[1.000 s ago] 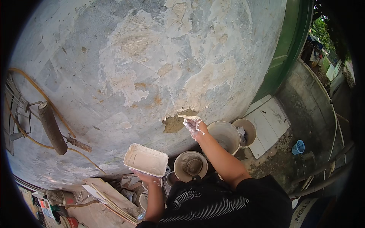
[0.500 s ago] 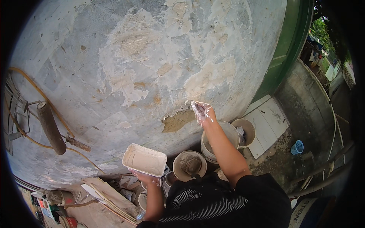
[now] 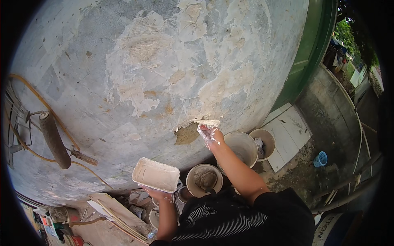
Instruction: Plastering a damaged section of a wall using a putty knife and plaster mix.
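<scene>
Low on a weathered wall (image 3: 90,106), a ragged hole (image 3: 186,135) is left largely unfilled, its brown base exposed on the left while pale paste (image 3: 210,122) is massed at its upper right. That paste is met by the right hand (image 3: 211,136), whose white-smeared fingers are curled together; whether a tool is grasped in them cannot be told. Below and to the left of the hole, a tub (image 3: 176,179) is held out, supported from beneath and grasped at its near side by the fingers of the left hand (image 3: 158,193). A cream coating is seen inside, but how much paste is left cannot be judged.

Higher up, broad patches (image 3: 148,41) are already spread, one of them ridged; these can be counted as covered, though not as smoothed. The work is judged to be well advanced above and barely begun at the hole, where most of the brown is yet to be covered. Beneath, a bucket (image 3: 192,177) is placed near the wall's foot.
</scene>
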`<state>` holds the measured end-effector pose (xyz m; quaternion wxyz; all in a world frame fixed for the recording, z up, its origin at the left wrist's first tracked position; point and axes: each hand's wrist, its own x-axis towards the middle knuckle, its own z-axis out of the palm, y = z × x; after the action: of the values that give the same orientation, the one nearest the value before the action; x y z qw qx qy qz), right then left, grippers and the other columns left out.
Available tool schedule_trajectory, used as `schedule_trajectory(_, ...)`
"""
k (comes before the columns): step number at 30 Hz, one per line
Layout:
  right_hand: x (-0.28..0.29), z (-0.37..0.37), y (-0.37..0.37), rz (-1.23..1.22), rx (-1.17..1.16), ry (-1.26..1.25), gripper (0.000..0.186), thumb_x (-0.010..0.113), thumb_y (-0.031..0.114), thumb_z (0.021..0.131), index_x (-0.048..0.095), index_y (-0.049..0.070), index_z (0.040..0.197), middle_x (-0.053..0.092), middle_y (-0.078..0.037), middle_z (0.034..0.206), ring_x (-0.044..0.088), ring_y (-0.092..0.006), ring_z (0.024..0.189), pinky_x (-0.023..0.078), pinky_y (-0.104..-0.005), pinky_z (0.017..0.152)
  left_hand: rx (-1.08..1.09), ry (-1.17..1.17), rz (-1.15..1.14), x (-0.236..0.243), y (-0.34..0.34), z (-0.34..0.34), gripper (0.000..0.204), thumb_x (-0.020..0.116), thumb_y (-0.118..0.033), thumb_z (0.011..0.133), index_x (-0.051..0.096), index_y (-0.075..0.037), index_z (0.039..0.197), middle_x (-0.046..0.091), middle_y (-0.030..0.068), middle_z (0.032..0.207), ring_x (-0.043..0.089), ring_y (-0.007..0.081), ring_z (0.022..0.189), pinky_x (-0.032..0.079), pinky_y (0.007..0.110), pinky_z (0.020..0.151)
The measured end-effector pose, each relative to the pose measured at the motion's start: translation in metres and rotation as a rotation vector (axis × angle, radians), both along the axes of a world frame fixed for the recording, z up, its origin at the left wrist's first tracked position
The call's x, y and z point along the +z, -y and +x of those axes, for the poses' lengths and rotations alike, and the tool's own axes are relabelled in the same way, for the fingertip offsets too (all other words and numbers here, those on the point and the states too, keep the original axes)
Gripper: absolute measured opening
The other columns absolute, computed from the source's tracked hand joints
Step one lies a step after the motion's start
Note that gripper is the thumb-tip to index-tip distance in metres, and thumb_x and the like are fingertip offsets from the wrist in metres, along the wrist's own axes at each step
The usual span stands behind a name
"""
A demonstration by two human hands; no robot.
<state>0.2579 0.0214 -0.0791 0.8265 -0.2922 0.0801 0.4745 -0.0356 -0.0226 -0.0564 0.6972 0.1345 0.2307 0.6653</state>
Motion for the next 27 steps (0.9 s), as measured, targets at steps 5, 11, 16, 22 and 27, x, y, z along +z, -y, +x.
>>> schedule_trajectory(5, 0.007, 0.002, -0.009, 0.036, -0.031, -0.034, 0.020, 0.037, 0.004, 0.091, 0.049, -0.010, 0.100, 0.057, -0.022, 0.096, 0.060, -0.0305, 0.086, 0.051, -0.0432, 0.088, 0.037, 0.003, -0.014, 0.000, 0.003, -0.002, 0.063, 0.023, -0.061, 0.090, 0.035, -0.020, 0.136, 0.037, 0.0056, 0.139, 0.043, 0.0333, 0.121, 0.037, 0.052, 0.097)
schedule_trajectory(11, 0.015, 0.004, -0.015, 0.051, -0.048, -0.044, 0.024, 0.044, 0.004, 0.088, 0.050, -0.015, 0.101, 0.059, -0.026, 0.101, 0.059, -0.0330, 0.095, 0.047, -0.0409, 0.095, 0.158, -0.130, -0.148, -0.011, -0.003, -0.010, 0.061, 0.022, -0.058, 0.092, 0.035, -0.018, 0.136, 0.038, 0.0056, 0.138, 0.043, 0.0334, 0.121, 0.039, 0.050, 0.097)
schedule_trajectory(16, 0.027, 0.008, -0.011, 0.108, 0.008, -0.088, 0.023, 0.046, 0.002, 0.086, 0.051, -0.015, 0.101, 0.059, -0.027, 0.100, 0.059, -0.0334, 0.096, 0.046, -0.0404, 0.095, 0.129, -0.115, -0.076, -0.019, -0.009, -0.013, 0.063, 0.021, -0.059, 0.092, 0.032, -0.018, 0.138, 0.035, 0.0055, 0.140, 0.041, 0.0337, 0.122, 0.037, 0.050, 0.099)
schedule_trajectory(22, 0.038, 0.010, 0.001, 0.201, 0.027, -0.017, 0.025, 0.049, 0.005, 0.087, 0.048, -0.013, 0.105, 0.058, -0.025, 0.102, 0.058, -0.0329, 0.096, 0.046, -0.0405, 0.096, 0.084, 0.021, -0.029, -0.007, -0.005, -0.007, 0.063, 0.020, -0.060, 0.091, 0.031, -0.019, 0.138, 0.034, 0.0052, 0.141, 0.040, 0.0337, 0.124, 0.036, 0.051, 0.100)
schedule_trajectory(27, 0.044, 0.031, 0.024, 0.300, -0.009, 0.045, 0.027, 0.053, 0.010, 0.084, 0.053, -0.010, 0.102, 0.061, -0.021, 0.102, 0.061, -0.0283, 0.091, 0.052, -0.0337, 0.083, 0.046, 0.002, -0.054, 0.008, 0.002, -0.001, 0.063, 0.020, -0.060, 0.091, 0.032, -0.021, 0.138, 0.034, 0.0043, 0.141, 0.039, 0.0337, 0.124, 0.035, 0.053, 0.099)
